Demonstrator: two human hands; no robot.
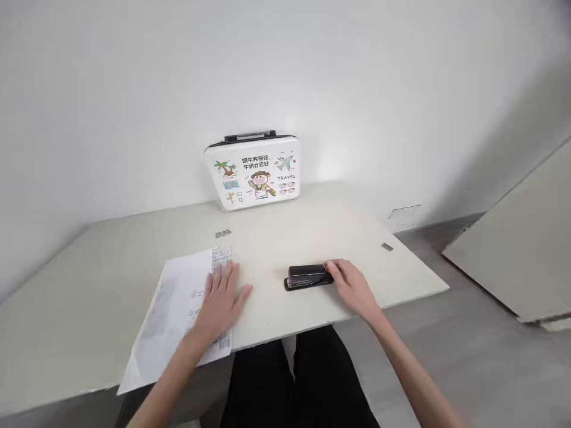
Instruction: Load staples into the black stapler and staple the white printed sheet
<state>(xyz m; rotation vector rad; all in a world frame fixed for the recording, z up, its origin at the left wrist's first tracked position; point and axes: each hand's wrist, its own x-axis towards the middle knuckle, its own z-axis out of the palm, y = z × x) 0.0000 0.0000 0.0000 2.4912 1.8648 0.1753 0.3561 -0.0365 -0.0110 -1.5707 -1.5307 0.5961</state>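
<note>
Printed paper sheets (173, 303) lie on the left half of the table, their near edge hanging over its front. My left hand (220, 303) rests flat on their right side, fingers spread. To the right, a black stapler (307, 275) lies on the tabletop with its front end pointing left. My right hand (352, 286) grips the stapler's rear end, where a bit of red shows by the fingers. Short strips of staples (223, 233) lie just beyond the paper. Another staple strip (386, 246) lies near the table's right edge.
A white case (256, 172) with cartoon prints and a black handle leans against the wall at the back of the pale table (285, 327). A pale board or panel (517, 255) stands off to the right, above the grey floor.
</note>
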